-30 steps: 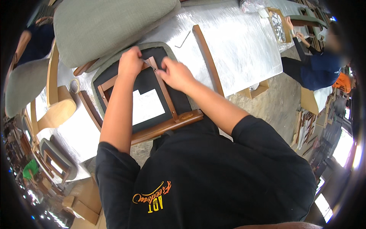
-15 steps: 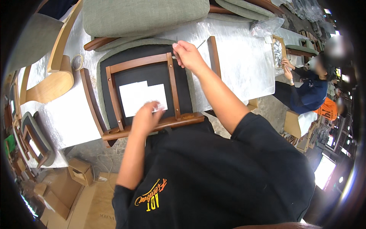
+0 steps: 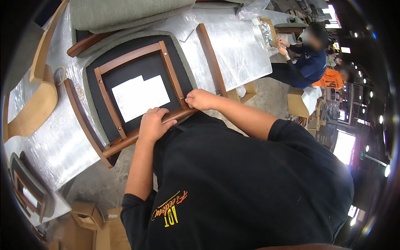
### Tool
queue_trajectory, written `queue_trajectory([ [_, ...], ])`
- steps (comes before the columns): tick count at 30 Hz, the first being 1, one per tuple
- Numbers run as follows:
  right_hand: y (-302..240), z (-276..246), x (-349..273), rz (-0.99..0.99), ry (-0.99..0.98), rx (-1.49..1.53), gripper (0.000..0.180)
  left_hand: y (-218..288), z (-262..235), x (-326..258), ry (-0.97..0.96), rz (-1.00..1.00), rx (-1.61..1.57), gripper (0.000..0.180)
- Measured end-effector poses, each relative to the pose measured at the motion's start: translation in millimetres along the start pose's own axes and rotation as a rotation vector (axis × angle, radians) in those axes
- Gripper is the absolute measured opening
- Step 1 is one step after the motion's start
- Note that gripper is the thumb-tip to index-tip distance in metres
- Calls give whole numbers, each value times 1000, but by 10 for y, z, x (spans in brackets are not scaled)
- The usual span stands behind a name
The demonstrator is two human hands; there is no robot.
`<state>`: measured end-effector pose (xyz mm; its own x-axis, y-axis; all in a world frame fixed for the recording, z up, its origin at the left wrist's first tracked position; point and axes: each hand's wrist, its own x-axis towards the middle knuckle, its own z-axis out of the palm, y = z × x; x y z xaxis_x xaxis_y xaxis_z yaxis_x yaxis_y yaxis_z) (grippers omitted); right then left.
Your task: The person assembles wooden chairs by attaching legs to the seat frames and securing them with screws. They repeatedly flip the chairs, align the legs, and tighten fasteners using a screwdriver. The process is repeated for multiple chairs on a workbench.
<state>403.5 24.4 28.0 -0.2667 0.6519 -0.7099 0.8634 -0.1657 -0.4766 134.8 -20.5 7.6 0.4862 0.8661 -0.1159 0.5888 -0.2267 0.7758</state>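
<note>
An upturned chair seat with a black underside and grey-green fabric edge lies in front of me. On it sits a brown wooden frame with bolts in its rails. My left hand rests over the near rail, thumb spread from the fingers. At the frame's near right corner, my right hand is closed in a pinch beside a bolt; whatever its fingertips hold is too small to make out. White paper sheets lie inside the frame, just beyond my left hand.
Loose curved wooden pieces flank the seat on the film-covered table. A thin bent metal rod lies beyond it. Grey cushions stand at the far side. A co-worker handles things by a box at right.
My right hand has come from the frame's far right corner to its near right corner. My left hand has settled from above the papers onto the near rail. The view has shifted.
</note>
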Motion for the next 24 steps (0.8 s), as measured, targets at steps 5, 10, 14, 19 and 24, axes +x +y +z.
queue_trajectory([
  [5, -242, -15, -80, 316, -34, 421, 27, 53, 20, 60, -40, -53, -151, 47],
  [10, -435, -61, -100, 473, -48, 601, 20, 51, 141, 199, -54, -119, -338, 44],
  [14, -381, 5, 48, 584, -32, 681, 17, 54, 311, 373, 58, -107, -409, 39],
  [19, -316, 75, 199, 645, -91, 869, 19, 146, 486, 682, -35, -82, -356, 20],
  [24, -409, -17, -195, 326, 46, 453, 34, 181, 482, 742, -99, -182, -298, 18],
])
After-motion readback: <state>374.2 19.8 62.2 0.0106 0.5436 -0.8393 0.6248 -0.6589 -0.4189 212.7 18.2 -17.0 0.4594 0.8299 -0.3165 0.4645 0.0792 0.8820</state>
